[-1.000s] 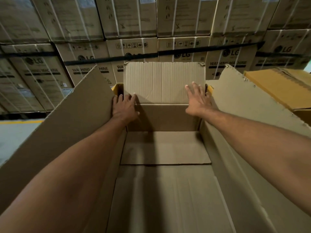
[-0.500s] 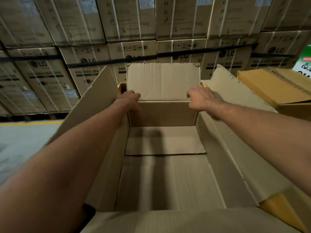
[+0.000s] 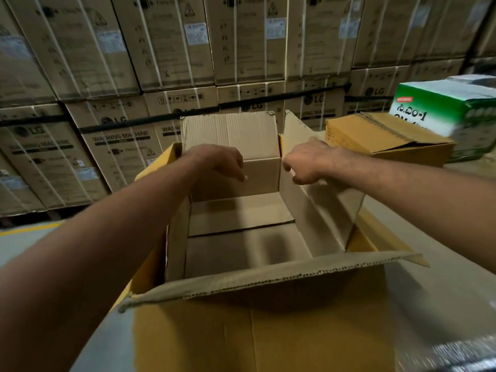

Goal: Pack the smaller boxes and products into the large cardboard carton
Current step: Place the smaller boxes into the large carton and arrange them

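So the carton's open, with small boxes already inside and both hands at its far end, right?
No: the head view shows the carton empty inside. It is open, with the left hand and right hand at its far end.

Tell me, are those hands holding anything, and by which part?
The right hand seems to grip the right flap of the carton at its top edge, near the far corner. The left hand hangs over the carton, holding nothing.

Left hand, right hand outstretched, loosely curled
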### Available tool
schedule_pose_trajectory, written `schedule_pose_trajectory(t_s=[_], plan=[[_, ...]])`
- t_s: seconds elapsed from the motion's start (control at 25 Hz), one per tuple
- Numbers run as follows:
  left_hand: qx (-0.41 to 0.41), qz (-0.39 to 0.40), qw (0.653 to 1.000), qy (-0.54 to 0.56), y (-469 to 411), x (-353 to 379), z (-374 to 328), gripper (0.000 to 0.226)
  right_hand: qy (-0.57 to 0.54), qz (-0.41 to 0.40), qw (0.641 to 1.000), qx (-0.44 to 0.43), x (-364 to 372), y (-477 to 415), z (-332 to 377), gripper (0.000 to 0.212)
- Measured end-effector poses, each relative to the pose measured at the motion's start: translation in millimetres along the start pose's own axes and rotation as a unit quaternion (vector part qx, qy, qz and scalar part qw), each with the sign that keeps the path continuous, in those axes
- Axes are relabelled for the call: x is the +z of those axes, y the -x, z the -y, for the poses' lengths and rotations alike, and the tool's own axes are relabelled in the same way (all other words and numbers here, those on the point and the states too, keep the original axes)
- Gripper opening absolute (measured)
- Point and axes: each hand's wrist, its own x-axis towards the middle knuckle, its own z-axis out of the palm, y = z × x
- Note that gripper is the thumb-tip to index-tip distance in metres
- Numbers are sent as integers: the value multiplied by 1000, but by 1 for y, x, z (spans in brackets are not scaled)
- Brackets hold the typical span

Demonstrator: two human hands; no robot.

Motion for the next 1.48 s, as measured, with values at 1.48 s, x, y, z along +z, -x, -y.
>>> schedule_pose_trajectory(t_s=[1.48], plan=[[-290, -248, 924, -29, 153, 63, 128, 45, -19, -43, 952, 302, 5, 52, 2, 33]])
